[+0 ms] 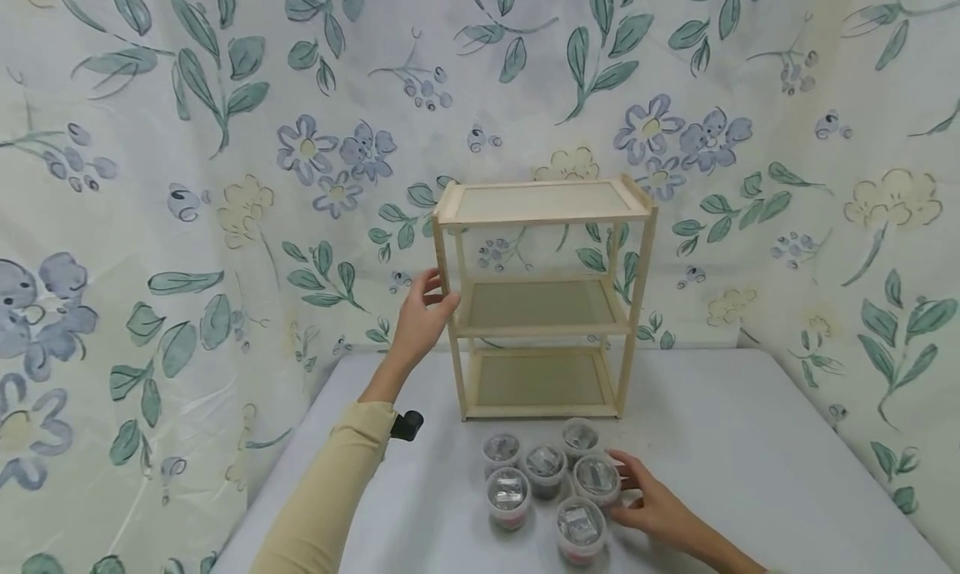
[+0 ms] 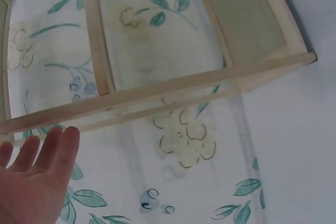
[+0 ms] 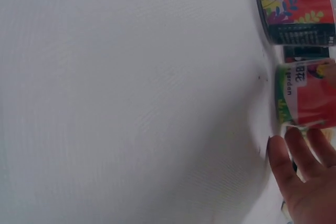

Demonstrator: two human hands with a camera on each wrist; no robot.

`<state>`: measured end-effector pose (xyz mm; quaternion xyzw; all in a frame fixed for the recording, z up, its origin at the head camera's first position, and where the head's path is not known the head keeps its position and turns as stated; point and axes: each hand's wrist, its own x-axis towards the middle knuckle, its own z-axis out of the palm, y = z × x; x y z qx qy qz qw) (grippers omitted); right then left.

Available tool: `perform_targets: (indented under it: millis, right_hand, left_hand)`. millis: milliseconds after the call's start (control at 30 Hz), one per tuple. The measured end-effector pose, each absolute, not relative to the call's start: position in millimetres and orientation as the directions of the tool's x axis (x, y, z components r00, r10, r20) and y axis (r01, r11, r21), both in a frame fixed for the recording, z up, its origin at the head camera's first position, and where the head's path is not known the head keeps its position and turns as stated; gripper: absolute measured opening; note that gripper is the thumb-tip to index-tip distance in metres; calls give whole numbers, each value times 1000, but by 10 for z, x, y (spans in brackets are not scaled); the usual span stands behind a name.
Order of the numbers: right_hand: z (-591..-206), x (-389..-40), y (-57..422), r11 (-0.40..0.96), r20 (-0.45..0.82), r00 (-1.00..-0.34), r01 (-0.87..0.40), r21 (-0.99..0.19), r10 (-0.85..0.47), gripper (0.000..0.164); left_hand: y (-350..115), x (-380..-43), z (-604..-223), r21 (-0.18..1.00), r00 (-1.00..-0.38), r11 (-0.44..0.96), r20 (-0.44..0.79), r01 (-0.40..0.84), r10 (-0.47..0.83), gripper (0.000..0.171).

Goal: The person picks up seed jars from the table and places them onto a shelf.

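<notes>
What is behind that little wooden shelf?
Behind the wooden shelf, a floral backdrop with green leaves shows through the open gaps in the frame. Whatever the shelf itself blocks is covered and can't be seen.

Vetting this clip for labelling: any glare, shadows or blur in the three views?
Head: light looks even and diffuse, with bright glints on top of the tubs. Left wrist: slightly hazy, floral backdrop soft behind the shelf frame. Right wrist: broad, soft shadow across the white tabletop; small print on the tubs too soft to read.
</notes>
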<state>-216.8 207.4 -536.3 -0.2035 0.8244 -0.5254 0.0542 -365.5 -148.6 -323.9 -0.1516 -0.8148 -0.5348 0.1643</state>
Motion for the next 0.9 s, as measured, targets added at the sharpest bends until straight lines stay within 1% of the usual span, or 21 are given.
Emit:
perform_targets:
  millis: [233,633,800,900]
  right_hand:
    - [-5405,-2189,1982,392,102,-927,-250,-885,-360,81]
    - [-5395,-2224,1962,477,52,-953,-196,-857,-298,83]
    - [-5390,-2238,1965,487,43,-956,-186,-853,-291,83]
    - [-5384,-2234,1968,500,44,-954,-194,-844,-295,83]
  left_hand:
    - [-1483,-3700,-3237,832,-909,384,415,401,50,59]
    - [-1437,-3796,-3260,810,-887,384,458,444,61,46]
    - [-1467,-3842,-3253,812,-887,369,453,451,88,43]
    - [-1479,-3839,-3233,823,-899,368,423,433,113,44]
